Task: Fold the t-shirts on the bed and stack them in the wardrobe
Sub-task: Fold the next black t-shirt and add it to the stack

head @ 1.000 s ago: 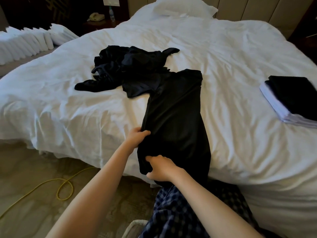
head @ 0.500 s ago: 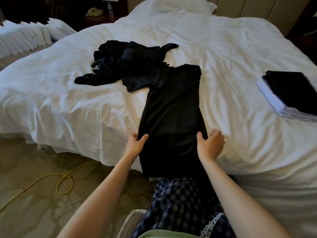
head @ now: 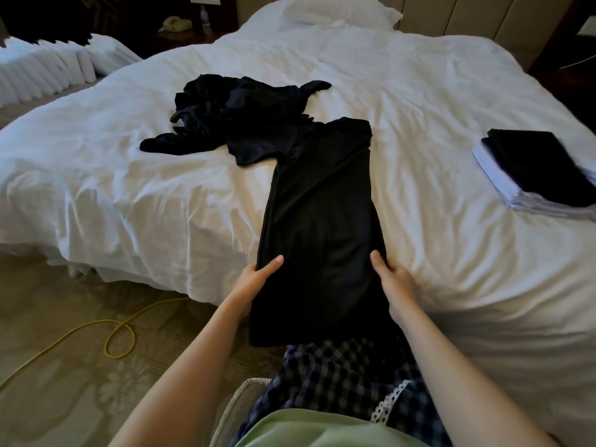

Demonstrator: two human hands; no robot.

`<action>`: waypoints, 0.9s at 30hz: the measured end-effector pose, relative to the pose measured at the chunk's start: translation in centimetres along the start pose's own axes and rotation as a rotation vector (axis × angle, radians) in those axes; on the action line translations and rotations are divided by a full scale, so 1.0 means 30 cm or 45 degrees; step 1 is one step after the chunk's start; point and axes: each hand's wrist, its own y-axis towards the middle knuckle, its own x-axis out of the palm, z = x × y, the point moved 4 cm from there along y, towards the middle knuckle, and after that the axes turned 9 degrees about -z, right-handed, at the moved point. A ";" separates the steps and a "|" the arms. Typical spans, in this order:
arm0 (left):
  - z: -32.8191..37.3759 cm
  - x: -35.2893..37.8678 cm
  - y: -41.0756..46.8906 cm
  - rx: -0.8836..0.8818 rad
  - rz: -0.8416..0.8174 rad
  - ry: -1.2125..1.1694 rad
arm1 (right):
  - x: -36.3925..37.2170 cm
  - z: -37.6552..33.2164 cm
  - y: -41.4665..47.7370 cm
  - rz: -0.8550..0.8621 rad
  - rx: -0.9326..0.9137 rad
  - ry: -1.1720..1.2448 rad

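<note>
Black t-shirt (head: pixel 322 204) on bed (head: pixel 451 124), left hand (head: pixel 254 280) and right hand (head: pixel 395 283) gripping it.

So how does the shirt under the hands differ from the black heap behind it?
The shirt lies flat in a long narrow strip; the heap is crumpled. The left hand and right hand grip the shirt's sides; no hand touches the heap. Both are black.

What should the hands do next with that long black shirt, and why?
Probably lift the near end and fold it up toward the far end. The black t-shirt is already a narrow strip, its near end hanging off the bed. The left hand and right hand each hold one side edge there. Halving it would bring it closer to the folded stack in shape.
</note>
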 end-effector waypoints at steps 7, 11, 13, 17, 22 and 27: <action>-0.110 -0.039 -0.029 -0.116 -0.060 0.123 | -0.007 0.142 -0.065 -0.339 0.409 0.277; -0.115 -0.042 -0.035 -0.075 0.018 0.147 | -0.004 0.140 -0.095 -0.333 0.458 0.119; -0.126 -0.040 -0.036 -0.046 0.058 0.209 | -0.003 0.144 -0.112 -0.315 0.512 -0.072; -0.142 -0.035 -0.035 -0.057 0.094 0.334 | -0.017 0.139 -0.106 -0.274 0.485 -0.279; -0.139 -0.039 -0.027 -0.138 0.072 0.427 | -0.020 0.108 -0.124 -0.167 0.411 -0.661; -0.060 -0.046 -0.020 0.007 0.165 0.569 | -0.035 -0.010 -0.124 0.373 -0.157 -0.701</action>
